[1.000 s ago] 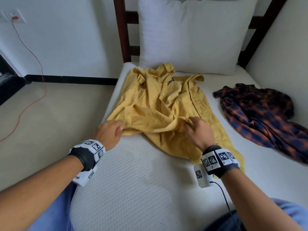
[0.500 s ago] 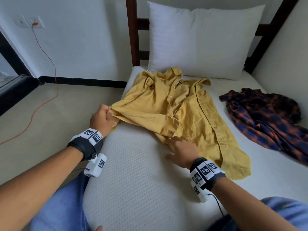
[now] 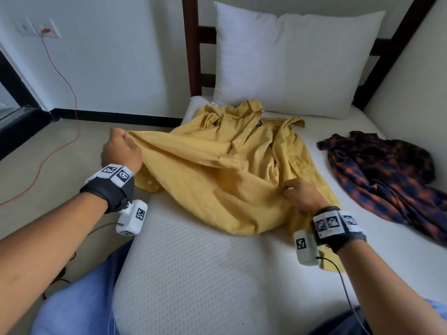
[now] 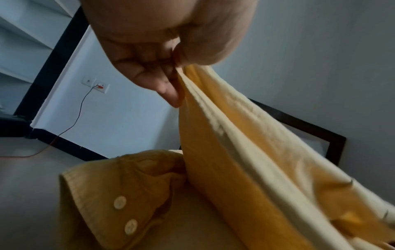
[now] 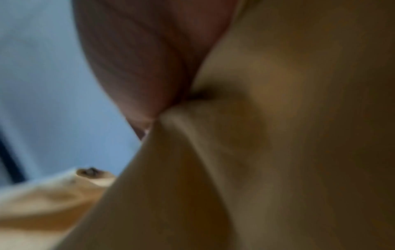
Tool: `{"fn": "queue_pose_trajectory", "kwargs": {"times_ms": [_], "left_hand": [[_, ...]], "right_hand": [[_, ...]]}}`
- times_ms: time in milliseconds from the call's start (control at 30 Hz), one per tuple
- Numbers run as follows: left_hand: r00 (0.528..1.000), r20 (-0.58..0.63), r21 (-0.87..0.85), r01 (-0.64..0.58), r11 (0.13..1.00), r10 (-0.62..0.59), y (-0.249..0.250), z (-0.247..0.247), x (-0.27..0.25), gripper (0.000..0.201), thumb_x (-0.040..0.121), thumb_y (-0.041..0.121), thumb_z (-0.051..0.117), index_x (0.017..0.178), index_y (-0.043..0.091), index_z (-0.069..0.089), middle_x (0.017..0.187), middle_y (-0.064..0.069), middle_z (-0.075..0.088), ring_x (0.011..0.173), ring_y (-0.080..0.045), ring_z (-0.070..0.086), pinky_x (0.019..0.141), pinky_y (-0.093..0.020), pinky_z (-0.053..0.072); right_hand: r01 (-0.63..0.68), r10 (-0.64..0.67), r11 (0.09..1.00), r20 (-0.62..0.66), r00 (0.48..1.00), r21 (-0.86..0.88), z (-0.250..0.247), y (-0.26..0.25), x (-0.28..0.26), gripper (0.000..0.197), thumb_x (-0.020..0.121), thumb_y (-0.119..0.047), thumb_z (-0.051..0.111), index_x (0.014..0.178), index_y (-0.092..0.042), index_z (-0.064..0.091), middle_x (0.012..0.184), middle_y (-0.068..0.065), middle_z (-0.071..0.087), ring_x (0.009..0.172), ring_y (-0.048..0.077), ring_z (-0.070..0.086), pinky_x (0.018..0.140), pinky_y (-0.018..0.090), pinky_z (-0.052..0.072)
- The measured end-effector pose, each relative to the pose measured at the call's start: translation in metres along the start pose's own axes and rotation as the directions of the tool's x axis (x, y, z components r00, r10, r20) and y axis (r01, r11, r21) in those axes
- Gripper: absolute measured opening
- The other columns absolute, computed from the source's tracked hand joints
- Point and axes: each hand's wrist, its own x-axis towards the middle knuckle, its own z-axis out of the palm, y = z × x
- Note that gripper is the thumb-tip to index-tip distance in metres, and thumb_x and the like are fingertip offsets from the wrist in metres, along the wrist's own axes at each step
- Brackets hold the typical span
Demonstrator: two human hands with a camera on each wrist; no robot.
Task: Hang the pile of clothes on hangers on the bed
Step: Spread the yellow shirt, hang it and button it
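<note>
A yellow button-up shirt [image 3: 232,170] lies spread on the white mattress [image 3: 193,281], its collar toward the pillow. My left hand [image 3: 121,148] pinches the shirt's edge beyond the bed's left side and holds it raised; the left wrist view shows the yellow shirt [image 4: 245,160] hanging from my fingers [image 4: 166,88], with a buttoned cuff below. My right hand [image 3: 300,194] pinches a fold at the shirt's lower right. The right wrist view is blurred, filled by yellow shirt fabric [image 5: 256,152]. A dark blue and orange plaid shirt [image 3: 387,180] lies crumpled at the right. No hanger is in view.
A white pillow [image 3: 290,59] leans on the dark wooden headboard [image 3: 191,44]. The wall runs close along the bed's right side. Left of the bed is beige floor [image 3: 48,189] with an orange cable [image 3: 60,97] running to a wall socket.
My left hand has lifted the shirt's edge up and out to the left. My right hand has moved right and now pinches a fold instead of lying flat at the hem.
</note>
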Motion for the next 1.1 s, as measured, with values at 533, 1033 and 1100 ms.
{"fn": "queue_pose_trajectory", "kwargs": {"times_ms": [533, 1033, 1100], "left_hand": [[0.17, 0.892, -0.092, -0.839, 0.537, 0.418, -0.03, 0.044, -0.128, 0.046, 0.082, 0.043, 0.064, 0.125, 0.035, 0.049, 0.116, 0.011, 0.045, 0.109, -0.011, 0.042, 0.09, -0.036, 0.044], [0.267, 0.901, -0.115, -0.614, 0.781, 0.343, 0.0, 0.033, -0.126, 0.03, 0.083, 0.036, 0.029, 0.061, 0.016, 0.037, 0.061, 0.002, 0.045, 0.061, -0.016, 0.042, 0.064, -0.037, 0.037], [0.248, 0.912, -0.072, -0.686, 0.724, 0.326, -0.002, 0.031, -0.13, 0.032, 0.081, 0.032, 0.029, 0.059, 0.011, 0.041, 0.056, 0.0, 0.042, 0.056, -0.015, 0.037, 0.059, -0.038, 0.036]], "right_hand": [[0.569, -0.346, 0.592, 0.458, 0.819, -0.571, 0.057, -0.027, -0.053, 0.063, 0.074, -0.07, 0.069, 0.129, -0.041, 0.058, 0.117, -0.01, 0.051, 0.107, 0.017, 0.051, 0.085, 0.038, 0.051], [0.455, -0.38, 0.882, 0.38, 0.843, -0.127, 0.045, -0.037, -0.058, 0.028, 0.083, -0.044, 0.041, 0.097, -0.028, 0.06, 0.078, -0.009, 0.064, 0.076, 0.015, 0.061, 0.077, 0.033, 0.049], [0.529, -0.38, 0.805, 0.453, 0.807, -0.267, 0.049, -0.041, -0.064, 0.033, 0.085, -0.045, 0.049, 0.108, -0.025, 0.063, 0.084, -0.008, 0.063, 0.08, 0.017, 0.061, 0.074, 0.031, 0.048]]}}
